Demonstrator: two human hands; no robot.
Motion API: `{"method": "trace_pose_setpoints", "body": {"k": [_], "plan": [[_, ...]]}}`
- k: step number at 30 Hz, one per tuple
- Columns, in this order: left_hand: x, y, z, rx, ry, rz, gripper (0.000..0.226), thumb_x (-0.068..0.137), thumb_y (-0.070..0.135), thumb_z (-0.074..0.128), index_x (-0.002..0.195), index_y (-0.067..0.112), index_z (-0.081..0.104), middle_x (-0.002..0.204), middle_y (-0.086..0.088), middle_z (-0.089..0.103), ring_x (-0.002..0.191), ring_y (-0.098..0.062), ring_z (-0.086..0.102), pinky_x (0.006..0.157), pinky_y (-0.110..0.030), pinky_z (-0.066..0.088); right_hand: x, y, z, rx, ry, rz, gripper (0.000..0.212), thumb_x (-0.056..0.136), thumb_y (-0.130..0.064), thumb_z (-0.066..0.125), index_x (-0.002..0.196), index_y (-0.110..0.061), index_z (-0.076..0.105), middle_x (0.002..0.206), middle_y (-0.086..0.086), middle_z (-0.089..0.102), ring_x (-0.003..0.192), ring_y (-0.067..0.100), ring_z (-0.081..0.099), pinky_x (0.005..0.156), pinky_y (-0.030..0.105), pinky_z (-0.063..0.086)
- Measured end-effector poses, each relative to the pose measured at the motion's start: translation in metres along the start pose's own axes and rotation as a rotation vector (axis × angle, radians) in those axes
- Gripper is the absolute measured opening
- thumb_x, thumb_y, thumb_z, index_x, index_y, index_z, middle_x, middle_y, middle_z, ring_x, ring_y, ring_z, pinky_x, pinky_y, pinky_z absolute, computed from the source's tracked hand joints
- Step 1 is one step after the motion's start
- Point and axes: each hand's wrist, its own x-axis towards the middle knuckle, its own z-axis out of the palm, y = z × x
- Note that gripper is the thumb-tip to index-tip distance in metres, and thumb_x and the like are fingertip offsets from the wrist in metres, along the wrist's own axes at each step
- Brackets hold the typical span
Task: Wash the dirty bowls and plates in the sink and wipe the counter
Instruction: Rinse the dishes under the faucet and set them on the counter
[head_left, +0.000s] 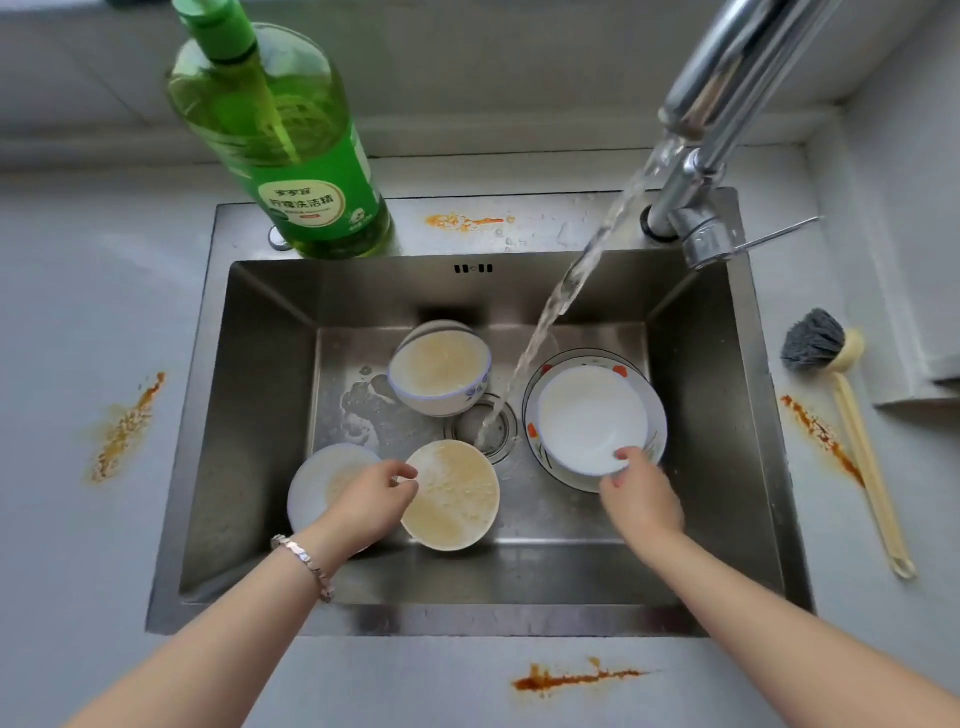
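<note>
grey counter (78, 312) bears orange smears (576, 678) round a steel sink (249, 415) (tap (727, 104) running). left hand (363, 501) pinches a crusted bowl (462, 499); right hand (641, 496) grips a clean white bowl (587, 415).

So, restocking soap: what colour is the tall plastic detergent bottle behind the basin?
The tall plastic detergent bottle is translucent green, head view.
</note>
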Motion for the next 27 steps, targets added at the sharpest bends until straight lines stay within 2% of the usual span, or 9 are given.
{"method": "trace_pose_setpoints", "body": {"k": [3,6,7,12,16,19,21,25,27], "plan": [[-0.004,-0.014,-0.004,-0.006,-0.009,0.006,0.028,0.091,0.017,0.048,0.116,0.012,0.058,0.097,-0.008,0.065,0.091,-0.026,0.063,0.091,-0.04,0.049,-0.013,-0.022,0.028,-0.166,-0.37,-0.112,0.044,0.089,-0.025,0.054,0.13,-0.011,0.046,0.126,0.011,0.057,0.102,0.026,0.061,0.082,0.028,0.048],[-0.005,-0.03,-0.01,-0.021,-0.001,-0.009,0.026,0.091,0.019,0.047,0.116,0.016,0.057,0.09,0.002,0.062,0.087,-0.021,0.063,0.081,-0.033,0.05,-0.01,-0.044,0.061,-0.008,-0.526,-0.016,0.057,0.092,-0.023,0.052,0.142,-0.008,0.029,0.122,0.02,0.056,0.05,0.012,0.061,0.045,0.021,0.049],[-0.005,-0.035,-0.012,-0.027,0.002,-0.014,0.026,0.091,0.02,0.047,0.116,0.017,0.057,0.089,0.003,0.061,0.087,-0.02,0.063,0.078,-0.031,0.049,-0.007,-0.05,0.069,0.047,-0.534,0.01,0.061,0.092,-0.023,0.051,0.144,-0.009,0.023,0.119,0.02,0.056,0.046,0.012,0.058,0.043,0.021,0.048],[-0.005,-0.054,-0.03,-0.004,0.037,0.017,0.026,0.092,0.021,0.046,0.117,0.022,0.056,0.1,-0.002,0.064,0.089,-0.02,0.063,0.073,-0.028,0.048,0.002,-0.073,0.098,0.211,-0.603,0.065,0.056,0.094,-0.016,0.05,0.143,-0.026,0.025,0.108,0.012,0.054,0.061,0.019,0.057,0.042,0.024,0.051],[-0.006,-0.06,-0.042,-0.02,0.038,0.072,0.022,0.093,0.022,0.045,0.113,0.024,0.055,0.094,-0.003,0.065,0.09,-0.024,0.064,0.066,-0.028,0.047,-0.002,-0.079,0.111,0.341,-0.538,0.104,0.054,0.092,0.004,0.037,0.138,-0.024,0.034,0.127,0.014,0.049,0.093,0.035,0.058,0.042,0.029,0.053],[-0.008,-0.067,-0.047,-0.034,0.026,0.094,0.019,0.093,0.021,0.045,0.109,0.026,0.054,0.089,-0.001,0.064,0.09,-0.025,0.063,0.065,-0.028,0.046,-0.007,-0.079,0.11,0.332,-0.445,0.066,0.059,0.089,0.01,0.035,0.137,-0.025,0.038,0.127,0.011,0.047,0.103,0.041,0.058,0.065,0.043,0.057],[-0.01,-0.073,-0.049,-0.043,0.024,0.104,0.019,0.092,0.02,0.046,0.108,0.027,0.055,0.088,0.0,0.064,0.089,-0.025,0.063,0.071,-0.03,0.048,-0.013,-0.08,0.103,0.312,-0.39,0.034,0.059,0.088,0.008,0.04,0.137,-0.025,0.041,0.129,0.009,0.045,0.104,0.041,0.057,0.069,0.05,0.056],[-0.017,-0.082,-0.052,-0.046,0.019,0.106,0.018,0.091,0.022,0.047,0.106,0.029,0.055,0.094,0.001,0.064,0.088,-0.023,0.063,0.079,-0.035,0.049,-0.032,-0.075,0.082,0.185,-0.265,-0.123,0.065,0.082,0.005,0.043,0.135,-0.03,0.044,0.127,0.009,0.051,0.088,0.031,0.062,0.053,0.038,0.058],[-0.022,-0.084,-0.052,-0.048,0.027,0.115,0.018,0.091,0.023,0.048,0.106,0.029,0.056,0.094,0.0,0.064,0.088,-0.022,0.063,0.079,-0.034,0.049,-0.043,-0.068,0.067,0.137,-0.169,-0.206,0.065,0.081,0.002,0.047,0.137,-0.031,0.043,0.12,0.012,0.059,0.09,0.031,0.063,0.066,0.044,0.058]]}}
